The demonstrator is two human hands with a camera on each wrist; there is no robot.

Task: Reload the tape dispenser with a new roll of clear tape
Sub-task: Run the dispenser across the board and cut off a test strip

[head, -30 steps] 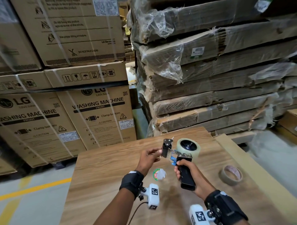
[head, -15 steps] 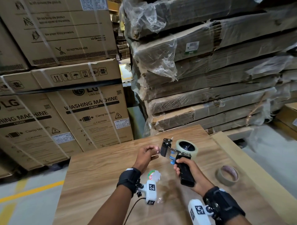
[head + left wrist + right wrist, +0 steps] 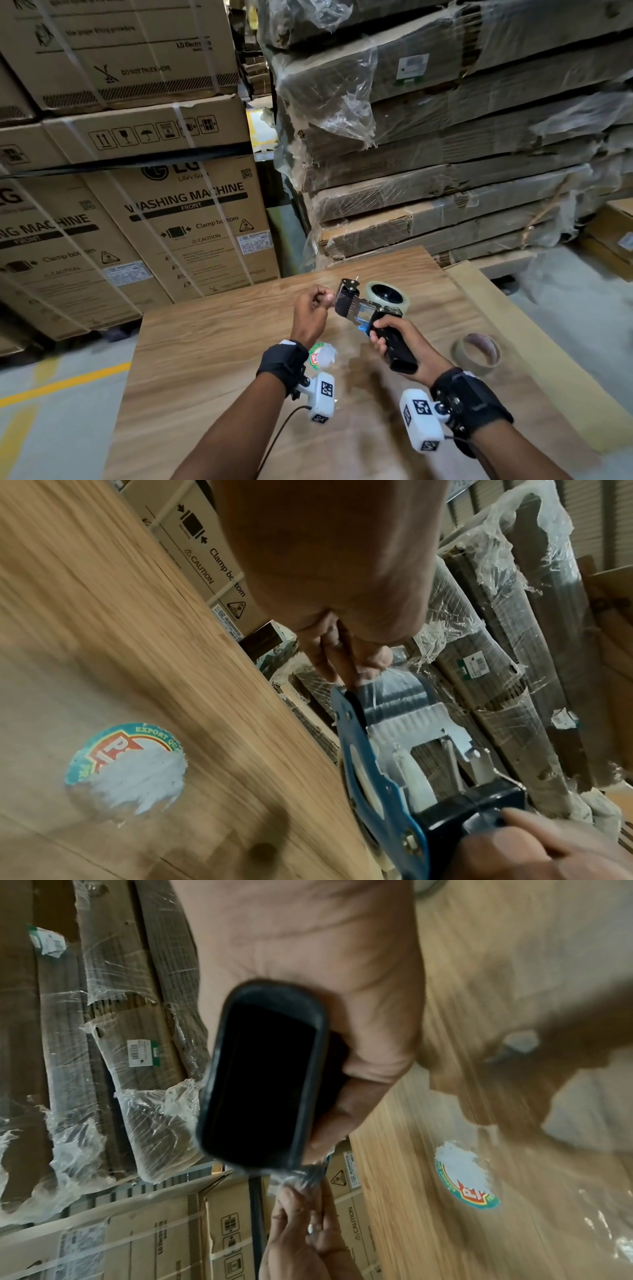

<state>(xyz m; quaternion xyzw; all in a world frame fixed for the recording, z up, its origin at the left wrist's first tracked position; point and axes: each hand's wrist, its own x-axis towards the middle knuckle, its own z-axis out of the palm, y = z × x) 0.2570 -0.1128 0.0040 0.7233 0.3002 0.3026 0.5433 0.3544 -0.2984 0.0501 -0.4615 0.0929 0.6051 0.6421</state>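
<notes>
Right hand grips the black handle of the tape dispenser, held above the wooden table; clear tape roll sits mounted on it. Left hand pinches at the dispenser's front end. A spent tape core lies on the table to the right, a torn round sticker near the left wrist.

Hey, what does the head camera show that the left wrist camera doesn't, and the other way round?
Only the head view shows the new clear tape roll seated on the dispenser and a nearly spent cardboard-core tape ring lying on the wooden table. Only the left wrist view shows the left hand pinching the clear tape end drawn over the dispenser's front. Both show the blue-and-black tape dispenser, the right hand gripping its handle, and a torn round sticker.
</notes>
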